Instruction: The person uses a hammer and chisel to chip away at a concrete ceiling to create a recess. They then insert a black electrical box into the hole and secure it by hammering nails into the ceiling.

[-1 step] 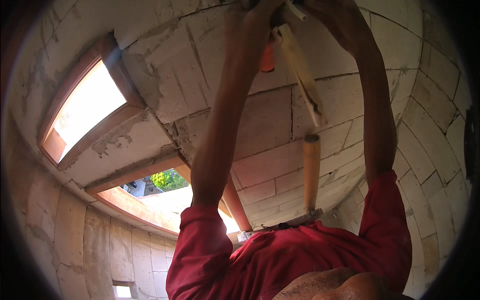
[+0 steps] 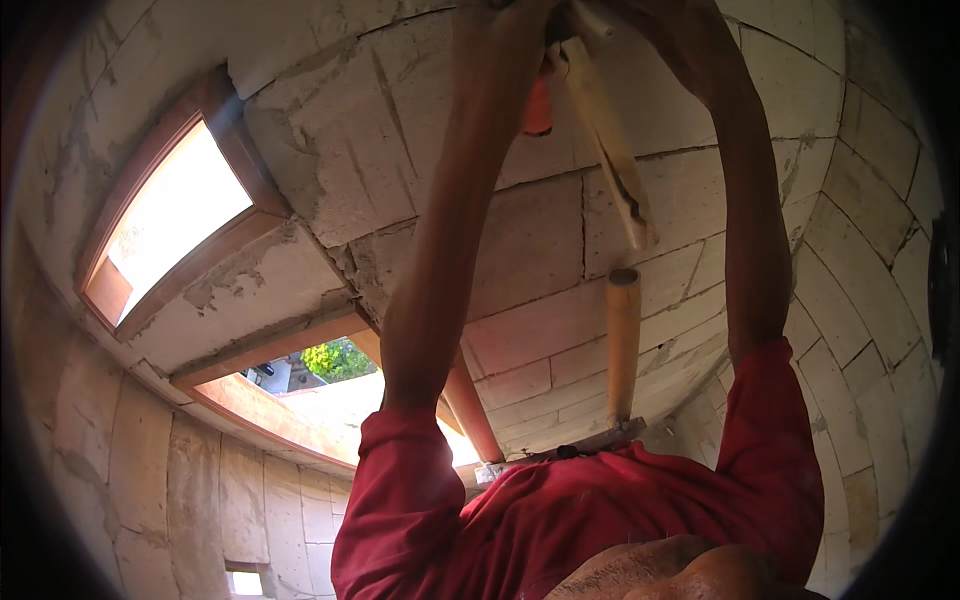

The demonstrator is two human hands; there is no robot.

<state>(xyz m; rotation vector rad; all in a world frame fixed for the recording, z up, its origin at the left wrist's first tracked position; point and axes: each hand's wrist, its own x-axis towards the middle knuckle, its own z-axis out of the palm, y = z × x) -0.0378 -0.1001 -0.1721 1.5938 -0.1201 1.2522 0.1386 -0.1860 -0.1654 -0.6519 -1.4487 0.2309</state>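
Note:
Both my arms reach up to the top edge of the picture, which cuts off my hands. Only the blurred lower part of my left hand (image 2: 515, 15) shows, beside a dark object I cannot make out. My right hand (image 2: 660, 20) is a little to its right, fingers out of sight. Between them a pale, thin, rod-like end (image 2: 592, 20) sticks out, smeared by motion. An orange-red, handle-like piece (image 2: 538, 108) hangs beside my left wrist. Just right of it, a split length of bamboo (image 2: 605, 135) slants down, its lower end ragged. What holds either piece is hidden.
An upright bamboo pole (image 2: 622, 345) with a hollow top stands against the pale block wall (image 2: 530, 230). Two wood-framed openings, an upper window frame (image 2: 235, 130) and a lower frame (image 2: 275, 347), are at left. A reddish pole (image 2: 470, 405) leans near my left elbow.
The split bamboo and the orange-red piece have shifted slightly upward, the bamboo also a little right. The pale rod-like end has moved slightly and blurred. My arms keep nearly the same pose.

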